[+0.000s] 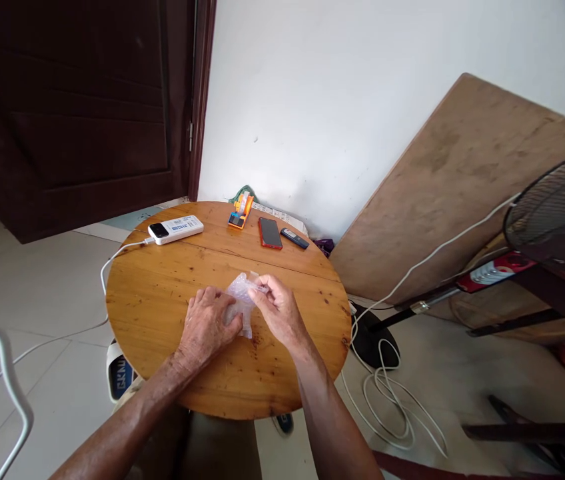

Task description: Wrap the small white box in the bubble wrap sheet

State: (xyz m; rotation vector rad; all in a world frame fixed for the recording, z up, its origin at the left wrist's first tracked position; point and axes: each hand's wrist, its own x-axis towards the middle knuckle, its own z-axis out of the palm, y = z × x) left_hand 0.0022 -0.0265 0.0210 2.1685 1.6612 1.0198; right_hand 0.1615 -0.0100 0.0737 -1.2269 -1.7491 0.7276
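Note:
A small piece of clear bubble wrap (242,288) lies on the round wooden table (157,313), between my two hands. My left hand (206,323) rests low over its left side, holding it down with the thumb and fingers bent around that edge. At the upper right of the wrap, my right hand (280,312) pinches a corner between thumb and fingertips. Whether anything is wrapped inside the plastic I cannot make out.
Toward the back stand an orange tape dispenser (240,210), a red-edged phone (270,233) and a small dark device (294,239). A white power bank (176,229) with a cable sits at left. A fan (557,207) and loose white cable (387,400) are on the right.

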